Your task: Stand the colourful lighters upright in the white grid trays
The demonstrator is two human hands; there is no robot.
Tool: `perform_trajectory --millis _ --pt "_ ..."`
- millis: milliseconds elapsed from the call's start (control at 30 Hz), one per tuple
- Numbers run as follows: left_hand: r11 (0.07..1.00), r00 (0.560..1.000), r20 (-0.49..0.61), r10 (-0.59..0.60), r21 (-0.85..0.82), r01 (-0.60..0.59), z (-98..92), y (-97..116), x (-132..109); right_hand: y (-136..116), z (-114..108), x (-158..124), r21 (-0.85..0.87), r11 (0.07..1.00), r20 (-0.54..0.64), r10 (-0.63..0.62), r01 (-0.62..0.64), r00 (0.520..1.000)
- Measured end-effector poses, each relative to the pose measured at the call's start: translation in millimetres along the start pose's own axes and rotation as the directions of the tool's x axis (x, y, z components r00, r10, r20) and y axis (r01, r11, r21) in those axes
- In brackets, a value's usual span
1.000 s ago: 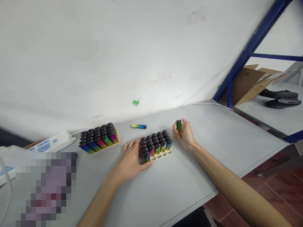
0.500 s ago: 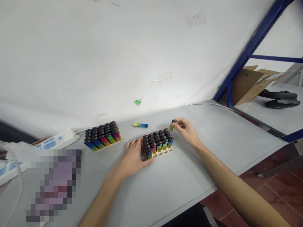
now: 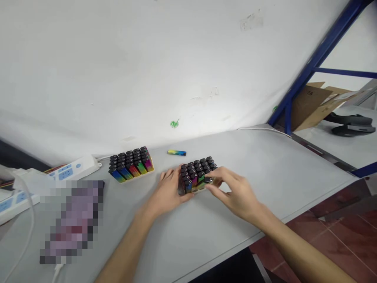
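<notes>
Upright lighters with black tops and coloured bodies stand in rows in a pale tray (image 3: 203, 190). My left hand (image 3: 167, 193) grips that tray's left end, thumb at the front corner and fingers along the side towards the back. Between the thumb and fingers of my right hand (image 3: 234, 190) is a lighter (image 3: 208, 180), its black top showing over the tray's front row. My fingers hide most of its body, and I cannot tell whether it sits in a hole. A single yellow-to-blue lighter (image 3: 176, 152) lies flat behind the tray.
To the left stands a second full lighter tray (image 3: 138, 177). White power strips (image 3: 78, 167), a cable and a blurred-out phone-like item (image 3: 75, 216) lie at the far left. A wall rises behind the grey table (image 3: 265, 157); a blue metal frame (image 3: 306, 78) stands at the right.
My right hand has brought the lighter from behind the tray's right back corner to its front row. My left hand stays at the tray's left end. The view has shifted slightly.
</notes>
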State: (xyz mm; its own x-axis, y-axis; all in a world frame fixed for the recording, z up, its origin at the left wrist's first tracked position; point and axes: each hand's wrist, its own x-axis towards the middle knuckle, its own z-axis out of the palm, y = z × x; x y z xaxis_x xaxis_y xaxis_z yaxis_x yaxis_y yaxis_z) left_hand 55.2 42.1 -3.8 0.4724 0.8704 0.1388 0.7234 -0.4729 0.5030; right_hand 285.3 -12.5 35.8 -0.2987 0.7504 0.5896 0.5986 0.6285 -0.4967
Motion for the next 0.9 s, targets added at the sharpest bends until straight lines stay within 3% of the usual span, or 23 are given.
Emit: perform_trajectory --millis 133,267,500,667,767,900 --pt "0.998 0.998 0.007 0.064 0.000 -0.064 -1.4 1 1 3 24 -3 -0.075 0.994 0.130 0.087 -0.078 0.988" --pt "0.998 0.999 0.009 0.054 -0.014 -0.054 0.9 -3 0 3 27 -2 -0.139 0.981 0.152 0.156 -0.135 0.976" --pt "0.998 1.000 -0.022 -0.008 -0.060 0.007 5.1 2 -1 2 27 -1 -0.322 0.947 0.132 0.048 -0.003 0.990" --pt "0.995 0.997 -0.076 -0.019 -0.102 0.011 8.2 9 2 1 27 1 -0.335 0.942 0.109 0.018 0.019 0.994" --pt "0.996 0.995 -0.097 -0.021 -0.089 0.013 10.4 8 2 2 18 19 -0.285 0.958 0.071 0.048 -0.026 0.996" --pt "0.997 0.995 -0.095 -0.033 -0.071 0.026 11.6 5 2 17 7 71 -0.264 0.951 -0.008 0.165 -0.161 0.986"
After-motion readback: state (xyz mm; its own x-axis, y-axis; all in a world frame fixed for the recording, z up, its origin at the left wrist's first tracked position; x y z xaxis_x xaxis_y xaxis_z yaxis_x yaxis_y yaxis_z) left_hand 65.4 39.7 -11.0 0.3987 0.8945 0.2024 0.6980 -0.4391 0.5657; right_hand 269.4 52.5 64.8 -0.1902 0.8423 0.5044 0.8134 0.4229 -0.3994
